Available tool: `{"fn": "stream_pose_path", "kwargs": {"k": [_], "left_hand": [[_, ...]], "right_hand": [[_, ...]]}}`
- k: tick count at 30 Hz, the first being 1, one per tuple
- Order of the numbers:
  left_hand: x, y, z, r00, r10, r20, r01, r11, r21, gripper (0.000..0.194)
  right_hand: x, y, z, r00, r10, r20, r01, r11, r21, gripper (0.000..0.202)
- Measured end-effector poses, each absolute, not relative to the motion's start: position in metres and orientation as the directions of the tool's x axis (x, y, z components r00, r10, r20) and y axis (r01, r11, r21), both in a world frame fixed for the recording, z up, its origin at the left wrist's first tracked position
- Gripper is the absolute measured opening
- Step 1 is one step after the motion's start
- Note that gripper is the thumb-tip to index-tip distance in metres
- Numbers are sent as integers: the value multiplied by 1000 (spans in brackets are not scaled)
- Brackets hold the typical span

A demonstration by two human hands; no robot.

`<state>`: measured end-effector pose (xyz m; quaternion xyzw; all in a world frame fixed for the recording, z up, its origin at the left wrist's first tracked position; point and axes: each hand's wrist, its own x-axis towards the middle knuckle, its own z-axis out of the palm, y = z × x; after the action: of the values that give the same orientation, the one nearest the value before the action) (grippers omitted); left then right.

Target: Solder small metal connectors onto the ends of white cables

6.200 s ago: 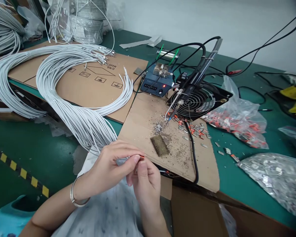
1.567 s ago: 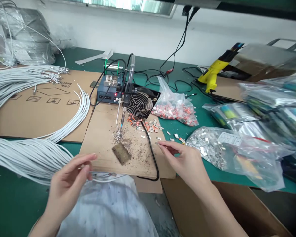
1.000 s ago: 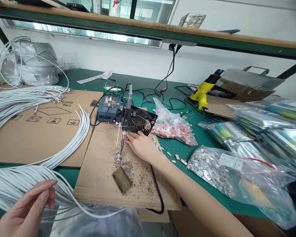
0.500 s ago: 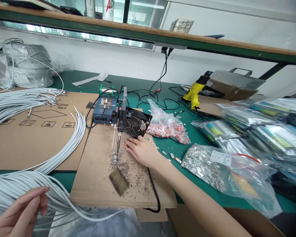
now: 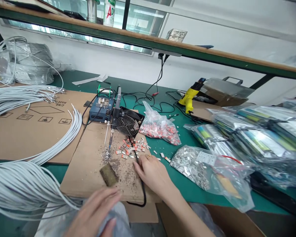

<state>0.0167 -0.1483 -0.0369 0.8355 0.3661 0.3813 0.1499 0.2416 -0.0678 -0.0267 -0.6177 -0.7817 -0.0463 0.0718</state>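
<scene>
My right hand [image 5: 153,173] lies palm down on the brown cardboard sheet [image 5: 88,164], fingertips curled by the black cable [image 5: 141,189]. It sits just below a scatter of small orange and silver parts [image 5: 129,148]; whether it holds one is hidden. My left hand [image 5: 95,213] is blurred at the bottom edge, fingers spread over a clear plastic sheet [image 5: 51,223], beside the ends of the white wire bundle [image 5: 19,187]. A soldering iron [image 5: 111,131] hangs tip down in front of a black fan [image 5: 125,123], with a brown sponge [image 5: 109,174] below it.
A blue soldering station [image 5: 98,112] stands behind the iron. Bags of orange parts [image 5: 158,126] and silver parts [image 5: 194,163] lie to the right, then larger foil bags [image 5: 261,138]. A yellow heat gun [image 5: 187,97] is at the back. A box [image 5: 212,223] sits below the table edge.
My right hand has drawn back from the parts by the fan toward me. My left hand has left the wire bundle and moved right to the plastic sheet. The view shifted slightly.
</scene>
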Motion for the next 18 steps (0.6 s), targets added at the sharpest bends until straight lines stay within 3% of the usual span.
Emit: {"fn": "stream_pose_path", "kwargs": {"k": [2,5,7,10,14,18], "left_hand": [[45,-140,-26,542,736,406,503,-671,545,52],[83,-120,-15,519,838,165,539,-471,698,49],[106,-99,-13,410,899,153,542,-376,752,49],[132,-62,-16,236,961,147,627,-266,733,53],[147,-24,-29,110,985,129,678,-170,716,61],[150,-15,-38,77,988,131,694,-148,704,57]], "right_hand": [[241,-69,-28,-212,963,168,969,229,-88,16],[246,-66,-29,-179,968,175,952,216,-218,20],[251,-63,-30,-151,971,187,931,204,-304,23],[259,-57,-35,-120,971,207,887,199,-417,25],[263,-53,-40,-89,969,230,826,201,-527,22],[263,-54,-43,-58,967,250,772,202,-603,23]]}}
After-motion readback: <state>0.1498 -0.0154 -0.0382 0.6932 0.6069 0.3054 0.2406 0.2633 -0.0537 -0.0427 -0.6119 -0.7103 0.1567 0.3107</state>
